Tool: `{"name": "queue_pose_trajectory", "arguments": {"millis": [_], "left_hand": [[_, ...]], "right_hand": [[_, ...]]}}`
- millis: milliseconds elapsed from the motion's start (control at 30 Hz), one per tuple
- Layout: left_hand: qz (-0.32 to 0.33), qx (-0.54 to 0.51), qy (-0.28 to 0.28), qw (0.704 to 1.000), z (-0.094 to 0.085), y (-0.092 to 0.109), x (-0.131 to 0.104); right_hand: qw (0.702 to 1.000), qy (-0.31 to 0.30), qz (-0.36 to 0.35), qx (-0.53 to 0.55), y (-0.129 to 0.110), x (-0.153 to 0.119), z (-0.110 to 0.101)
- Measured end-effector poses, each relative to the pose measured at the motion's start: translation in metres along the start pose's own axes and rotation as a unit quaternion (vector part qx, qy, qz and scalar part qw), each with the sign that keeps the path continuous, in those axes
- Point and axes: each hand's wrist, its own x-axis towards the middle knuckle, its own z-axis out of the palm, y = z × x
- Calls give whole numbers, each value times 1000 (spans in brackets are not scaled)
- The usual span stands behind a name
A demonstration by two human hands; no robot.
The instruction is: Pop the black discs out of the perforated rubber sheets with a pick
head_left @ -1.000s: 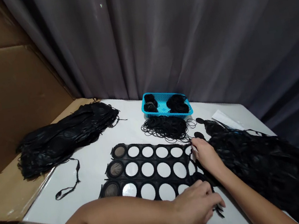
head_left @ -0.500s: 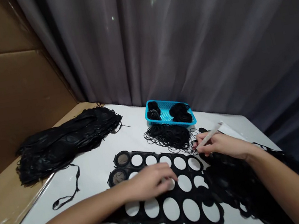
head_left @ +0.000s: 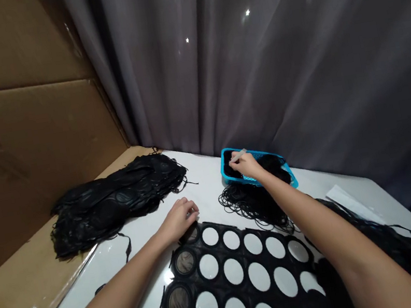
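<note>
A thin pale stick-like tool (head_left: 238, 156) is pinched in my right hand (head_left: 245, 164), which reaches over the left part of the blue basket (head_left: 293, 177). Black pieces (head_left: 276, 166) lie in the basket, partly behind my right forearm. My left hand (head_left: 180, 219) rests at the far left corner of a flat black sheet with rows of round holes (head_left: 242, 256). Its fingers are loosely bent, with nothing visible between them. White table shows through most holes, while those in the left column still have dark discs (head_left: 178, 303) in them.
Thin black rings (head_left: 243, 205) are heaped before the basket. A thick stack of black sheets (head_left: 118, 200) lies at left beside a cardboard wall (head_left: 29, 136). More black material (head_left: 407, 251) and a white strip (head_left: 356, 205) are at right. A grey curtain (head_left: 238, 64) hangs behind.
My right hand has moved from the sheet's far right corner to over the basket, carrying the tool. My left hand has gone from mid-sheet to the far left corner. The view has shifted.
</note>
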Motion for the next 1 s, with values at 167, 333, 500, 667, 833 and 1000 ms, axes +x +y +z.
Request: {"name": "queue_pose_trajectory", "arguments": {"millis": [167,333,500,667,833,1000], "left_hand": [[1,35,-27,999,-3,-2,-3],[14,65,-19,998,-6,21,-6],[90,58,-52,993,5,67,-25],[240,39,-121,963,41,98,-56],[273,103,-148,945,66,100,-71],[274,155,-153,937,71,100,-73]], "right_hand": [[999,-1,-7,32,4,-22,13],[997,12,-10,70,-9,-49,-9],[976,-8,50,213,-35,-122,-16],[934,-75,170,304,-47,-203,-3],[933,-101,190,288,-35,-241,4],[955,-95,159,232,-26,-251,3]]}}
